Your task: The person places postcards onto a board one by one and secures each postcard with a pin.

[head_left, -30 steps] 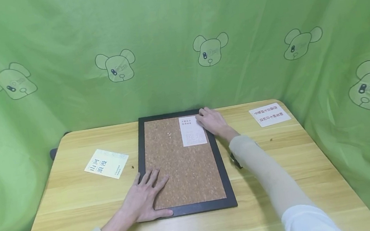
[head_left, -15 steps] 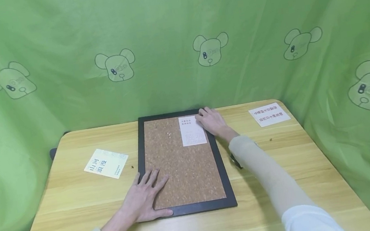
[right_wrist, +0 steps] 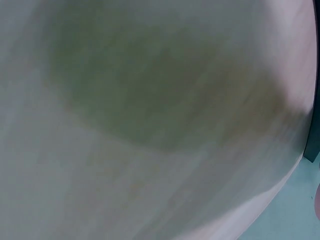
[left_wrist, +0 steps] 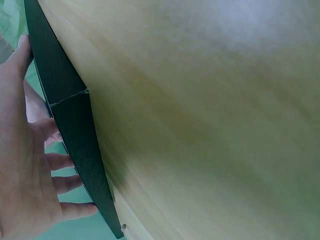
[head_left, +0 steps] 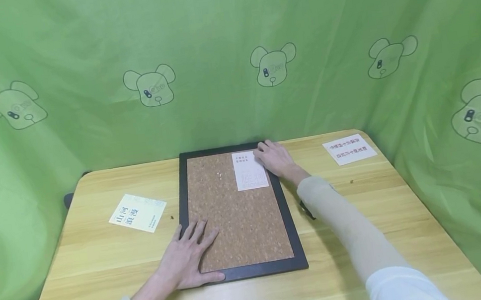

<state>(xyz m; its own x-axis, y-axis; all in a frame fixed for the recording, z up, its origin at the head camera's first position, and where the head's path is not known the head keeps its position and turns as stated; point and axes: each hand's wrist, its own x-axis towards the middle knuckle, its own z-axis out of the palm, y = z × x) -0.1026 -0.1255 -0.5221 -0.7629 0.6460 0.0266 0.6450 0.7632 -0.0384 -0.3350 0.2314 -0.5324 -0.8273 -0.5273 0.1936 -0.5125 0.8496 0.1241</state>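
A cork board (head_left: 237,220) in a black frame lies flat on the table. My left hand (head_left: 188,259) rests spread over its near left corner, the thumb along the front edge of the frame and the fingers reaching onto the cork. The left wrist view shows this hand (left_wrist: 30,165) against the dark frame side (left_wrist: 75,115). Near the far right of the cork lies a white card (head_left: 250,174) with printed characters. My right hand (head_left: 276,159) bends over the card's upper right corner and the frame beside it. Its fingertips are hidden, so anything between them is not visible.
A card with blue characters (head_left: 137,212) lies left of the board, and a card with red characters (head_left: 349,149) lies at the far right of the wooden table (head_left: 368,234). A green curtain (head_left: 208,34) hangs behind and at both sides.
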